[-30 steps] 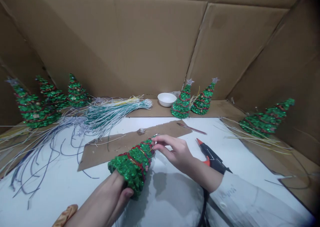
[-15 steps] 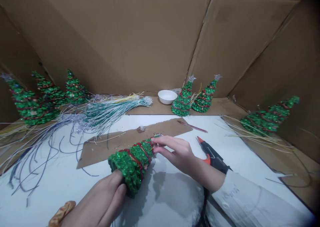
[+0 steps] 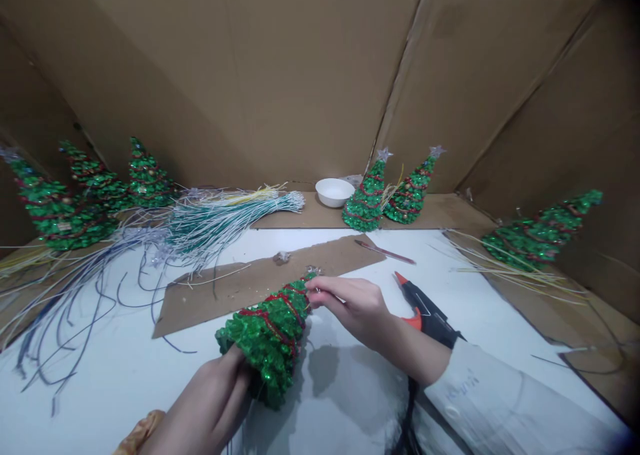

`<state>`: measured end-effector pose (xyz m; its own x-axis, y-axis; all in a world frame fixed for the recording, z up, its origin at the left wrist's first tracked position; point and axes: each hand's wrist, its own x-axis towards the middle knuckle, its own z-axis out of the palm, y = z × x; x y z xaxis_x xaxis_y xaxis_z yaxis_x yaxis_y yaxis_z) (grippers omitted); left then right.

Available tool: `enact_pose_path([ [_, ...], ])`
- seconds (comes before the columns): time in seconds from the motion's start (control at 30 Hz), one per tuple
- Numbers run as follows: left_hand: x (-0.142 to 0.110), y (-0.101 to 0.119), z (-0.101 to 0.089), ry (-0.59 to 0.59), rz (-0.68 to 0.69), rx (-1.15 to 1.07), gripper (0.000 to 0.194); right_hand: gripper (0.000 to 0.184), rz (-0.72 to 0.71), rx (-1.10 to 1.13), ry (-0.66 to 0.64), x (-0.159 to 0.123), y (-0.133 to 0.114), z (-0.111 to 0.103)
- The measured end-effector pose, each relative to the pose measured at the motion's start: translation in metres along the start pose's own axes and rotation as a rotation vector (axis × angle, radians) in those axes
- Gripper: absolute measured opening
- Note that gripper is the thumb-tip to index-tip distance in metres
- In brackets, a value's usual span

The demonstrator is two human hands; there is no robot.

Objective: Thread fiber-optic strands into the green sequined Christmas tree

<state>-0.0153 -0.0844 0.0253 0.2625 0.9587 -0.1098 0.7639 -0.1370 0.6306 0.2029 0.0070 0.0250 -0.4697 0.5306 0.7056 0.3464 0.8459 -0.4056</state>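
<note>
A small green tinsel Christmas tree (image 3: pixel 273 341) with red garland lies tilted in front of me, its top pointing away and to the right. My left hand (image 3: pixel 213 388) reaches into its hollow base and grips it there; the fingertips are hidden inside. Near the tree's tip, my right hand (image 3: pixel 350 301) is closed, thumb and forefinger pinched against the garland side. Whatever sits between those fingertips is too small to make out. A clear star (image 3: pixel 313 271) shows at the tip.
Beside my right forearm lies a black and orange glue gun (image 3: pixel 427 308). Behind the tree are a cardboard strip (image 3: pixel 200 301), a pen (image 3: pixel 385 251) and a white bowl (image 3: pixel 335 193). Bundled wires (image 3: pixel 225 225) spread at left. Other trees (image 3: pixel 364 201) stand along the cardboard walls.
The tree has turned a little in my left hand, its base swinging slightly down and right. My right thumb and forefinger have come closer together near the tip.
</note>
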Motion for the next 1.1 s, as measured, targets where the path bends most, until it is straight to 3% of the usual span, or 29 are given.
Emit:
enact_pose_path([
  [0.73,-0.004,-0.013,0.009,0.071,0.065,0.037,0.025,0.010,0.387,0.411,-0.112,0.000,-0.021,-0.014],
  [1.1,-0.007,-0.017,0.016,0.046,0.078,0.006,0.028,0.009,0.402,0.382,-0.152,-0.002,-0.024,-0.020],
])
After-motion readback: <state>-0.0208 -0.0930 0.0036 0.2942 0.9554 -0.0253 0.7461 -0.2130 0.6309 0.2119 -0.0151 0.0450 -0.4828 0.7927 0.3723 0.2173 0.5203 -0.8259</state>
